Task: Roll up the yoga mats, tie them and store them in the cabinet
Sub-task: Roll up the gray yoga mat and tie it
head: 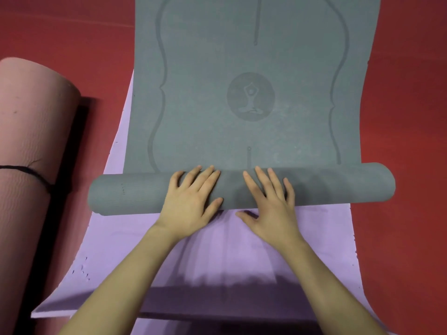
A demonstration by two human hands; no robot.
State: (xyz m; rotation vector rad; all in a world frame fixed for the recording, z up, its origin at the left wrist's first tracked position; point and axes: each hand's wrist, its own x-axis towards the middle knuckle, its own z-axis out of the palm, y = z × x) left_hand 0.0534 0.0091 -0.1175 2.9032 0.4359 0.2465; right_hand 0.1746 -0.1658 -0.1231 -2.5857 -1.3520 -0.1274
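Both hands, left hand (pixel 191 201) and right hand (pixel 271 206), press flat on grey mat (pixel 249 81); red floor (pixel 60 32) beneath.

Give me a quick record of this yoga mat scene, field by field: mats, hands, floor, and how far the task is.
grey mat: partly rolled, roll nearest the person, rest flat
purple mat: flat, under the grey mat
pink mat: rolled, tied with a black cord, at left
left hand: fingers spread, pressing on the roll
right hand: fingers spread, pressing on the roll
floor: red
stage: rolling the grey mat; not yet tied
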